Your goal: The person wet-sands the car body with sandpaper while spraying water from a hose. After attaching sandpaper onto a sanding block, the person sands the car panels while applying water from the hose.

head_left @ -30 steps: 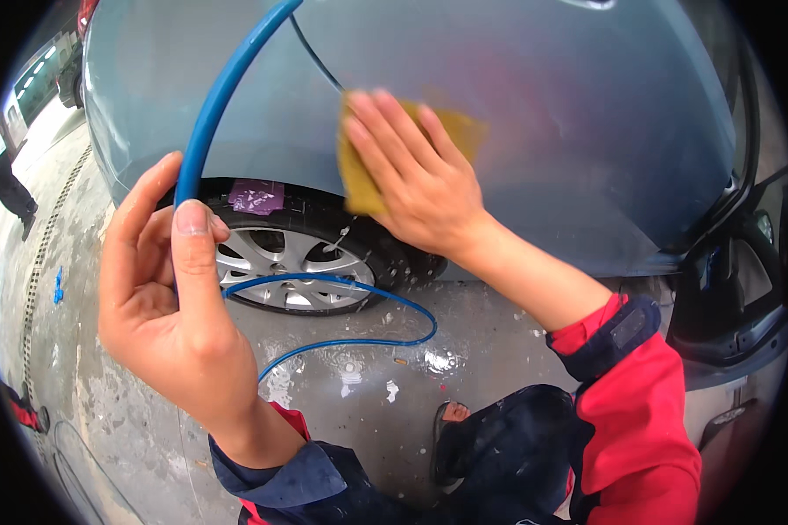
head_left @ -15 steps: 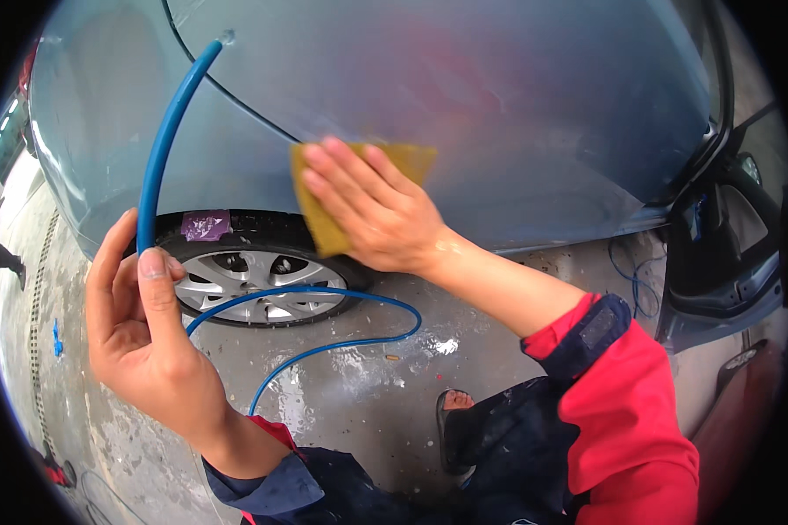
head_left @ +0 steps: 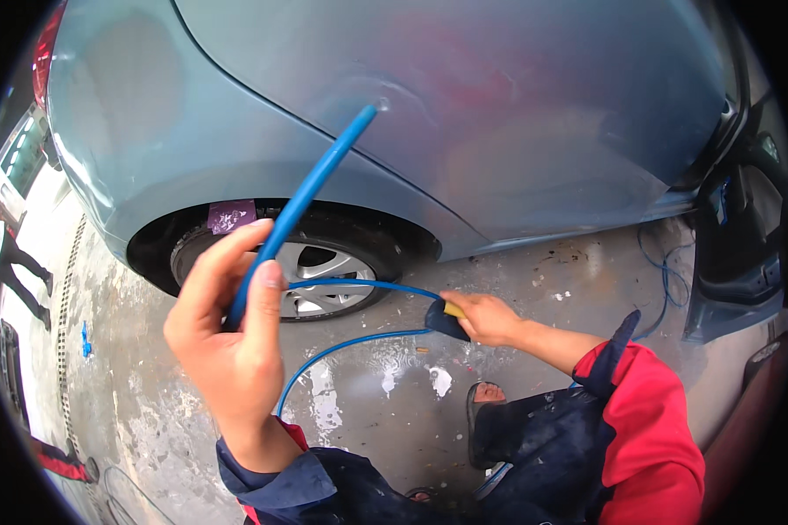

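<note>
My left hand [head_left: 223,346] grips a blue hose [head_left: 315,188], raised diagonally over the blue-grey car panel [head_left: 552,105]. Its open end is close to a small wet ringed mark [head_left: 383,104]; contact is unclear. My right hand [head_left: 483,317] is low, right of the wheel [head_left: 324,289], fingers closed on a yellow sheet [head_left: 453,311] with a dark piece [head_left: 442,322] against it, its kind unclear. A thin loop of blue hose [head_left: 350,337] runs by that hand. A purple patch [head_left: 230,216] with white flecks sits at the tyre's top.
An open car door [head_left: 735,245] stands on the right, with more hose [head_left: 665,280] on the floor beside it. A person's legs [head_left: 22,276] are at the far left. My sandalled foot [head_left: 486,394] is on the stained concrete floor [head_left: 166,429] below.
My right hand has moved from the panel down and right to low beside the wheel, with the yellow sheet. The held hose's end now angles rightward, and my left hand is further right in view.
</note>
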`<state>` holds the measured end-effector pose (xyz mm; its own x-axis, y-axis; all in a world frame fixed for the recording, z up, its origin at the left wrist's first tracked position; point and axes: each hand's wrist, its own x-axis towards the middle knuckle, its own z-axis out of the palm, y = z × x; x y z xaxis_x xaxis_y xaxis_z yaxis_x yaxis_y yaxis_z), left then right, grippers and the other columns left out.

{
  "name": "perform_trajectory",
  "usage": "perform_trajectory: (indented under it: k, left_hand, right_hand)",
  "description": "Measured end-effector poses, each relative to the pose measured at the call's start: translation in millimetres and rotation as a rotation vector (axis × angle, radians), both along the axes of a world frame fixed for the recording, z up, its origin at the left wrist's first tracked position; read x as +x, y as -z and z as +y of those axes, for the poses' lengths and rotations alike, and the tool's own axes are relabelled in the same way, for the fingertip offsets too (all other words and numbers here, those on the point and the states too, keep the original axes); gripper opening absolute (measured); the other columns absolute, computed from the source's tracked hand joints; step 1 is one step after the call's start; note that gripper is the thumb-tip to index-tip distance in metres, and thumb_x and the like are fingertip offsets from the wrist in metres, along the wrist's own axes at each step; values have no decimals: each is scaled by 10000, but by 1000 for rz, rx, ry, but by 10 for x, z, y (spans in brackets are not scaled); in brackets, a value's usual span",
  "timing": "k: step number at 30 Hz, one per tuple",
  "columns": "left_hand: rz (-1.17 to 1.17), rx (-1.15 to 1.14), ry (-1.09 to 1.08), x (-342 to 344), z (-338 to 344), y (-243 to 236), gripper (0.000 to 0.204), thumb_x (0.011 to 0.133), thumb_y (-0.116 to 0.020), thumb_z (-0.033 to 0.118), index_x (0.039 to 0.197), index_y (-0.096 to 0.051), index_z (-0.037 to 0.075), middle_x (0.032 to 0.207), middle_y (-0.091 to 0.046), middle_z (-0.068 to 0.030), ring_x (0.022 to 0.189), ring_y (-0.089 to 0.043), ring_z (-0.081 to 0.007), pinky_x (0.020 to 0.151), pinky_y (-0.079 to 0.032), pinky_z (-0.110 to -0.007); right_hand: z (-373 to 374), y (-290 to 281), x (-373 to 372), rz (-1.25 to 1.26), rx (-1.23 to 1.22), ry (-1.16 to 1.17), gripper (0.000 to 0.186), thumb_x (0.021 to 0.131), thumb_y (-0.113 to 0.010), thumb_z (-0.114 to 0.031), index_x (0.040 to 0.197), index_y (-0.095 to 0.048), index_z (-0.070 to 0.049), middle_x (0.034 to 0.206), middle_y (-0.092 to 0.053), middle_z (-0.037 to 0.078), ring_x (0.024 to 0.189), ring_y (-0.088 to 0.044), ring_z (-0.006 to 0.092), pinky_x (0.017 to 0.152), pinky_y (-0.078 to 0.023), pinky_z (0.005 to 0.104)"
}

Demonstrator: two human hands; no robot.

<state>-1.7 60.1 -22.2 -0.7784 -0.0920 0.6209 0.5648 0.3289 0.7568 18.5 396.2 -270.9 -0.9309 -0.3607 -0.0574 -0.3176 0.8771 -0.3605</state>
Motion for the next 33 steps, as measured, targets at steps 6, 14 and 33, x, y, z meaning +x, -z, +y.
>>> perform_trajectory:
  k: [6,14,33]
  left_hand:
    - [184,127,-132,-5,216,49,316,994,-694,-36,1303,-741,4,937,-730,-56,793,-661,-88,715,-501,-214]
    - [-46,-353,134,257,133,585,304,922,-676,-106,1137,-816,59,867,-680,-90,745,-649,-182,673,-487,-290]
    - [-649,-435,242,557,271,1890,434,935,-771,131,1366,-725,131,916,-573,-93,771,-567,-241,723,-479,-367]
  right_hand:
    - [-255,94,75,-247,-33,-131,586,1044,-575,-245,1614,-449,-190,1306,-734,208,1109,-717,466,979,-570,573]
    - [-298,142,80,-347,-111,-182,483,985,-605,-169,1467,-633,-159,1224,-761,199,1078,-724,435,950,-573,555]
    - [-647,-204,200,-590,-859,214,309,959,-771,-50,1230,-681,68,1084,-793,125,973,-727,129,847,-571,325]
